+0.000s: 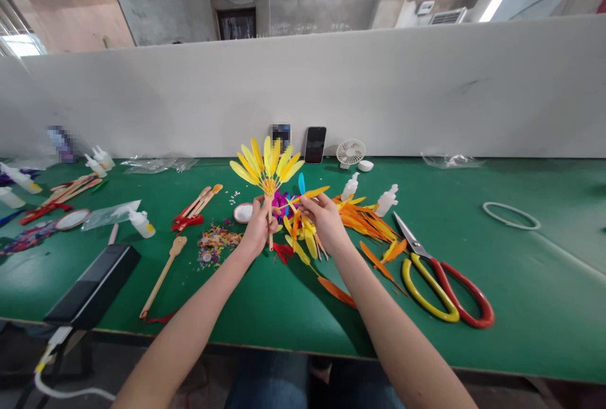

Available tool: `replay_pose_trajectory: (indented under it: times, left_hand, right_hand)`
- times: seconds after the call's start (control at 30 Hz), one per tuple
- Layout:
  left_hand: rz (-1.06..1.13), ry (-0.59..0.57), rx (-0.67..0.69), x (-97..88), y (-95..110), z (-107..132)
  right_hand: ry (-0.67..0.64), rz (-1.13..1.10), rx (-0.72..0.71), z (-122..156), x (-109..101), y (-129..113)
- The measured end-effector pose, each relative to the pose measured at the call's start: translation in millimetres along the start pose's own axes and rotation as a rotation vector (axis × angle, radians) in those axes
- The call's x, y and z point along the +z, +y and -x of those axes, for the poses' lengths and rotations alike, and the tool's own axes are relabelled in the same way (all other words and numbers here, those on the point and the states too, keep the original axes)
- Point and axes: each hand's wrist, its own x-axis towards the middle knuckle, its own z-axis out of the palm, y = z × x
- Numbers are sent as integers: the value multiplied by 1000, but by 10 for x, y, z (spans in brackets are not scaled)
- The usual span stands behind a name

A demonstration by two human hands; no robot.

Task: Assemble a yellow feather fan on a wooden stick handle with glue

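Upright in my left hand (258, 230) is a feather fan (267, 169), its yellow feathers spread from the top of a wooden handle. My fingers wrap round that handle. Just to the right, my right hand (322, 214) pinches a single yellow-orange feather (316, 192) that points sideways, apart from the fan's feathers. Below and behind the right hand lie loose yellow feathers (308, 237). A heap of orange feathers (364, 219) spreads to its right. Purple material (282, 204) shows between the hands, partly hidden.
Large scissors (438, 283) lie right, blades partly apart. Glue bottles (387, 199) stand behind the feathers. Left are a wooden handle (163, 276), colourful bits (216, 242), a white dish (243, 213) and a black power bank (95, 286). A phone (315, 145) and small fan (351, 153) stand by the partition.
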Motion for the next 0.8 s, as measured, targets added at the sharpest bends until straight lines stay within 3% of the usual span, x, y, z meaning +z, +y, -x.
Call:
replay_pose_trajectory:
  times: [0.37,0.8]
  left_hand:
    - [-28,-100,0,-23,-64,1]
    - [-79,-141,-12,-25,-73,17]
  right_hand:
    - [141,-52,-42,-25,-17,12]
    - [158,77,-155,-33,-30,53]
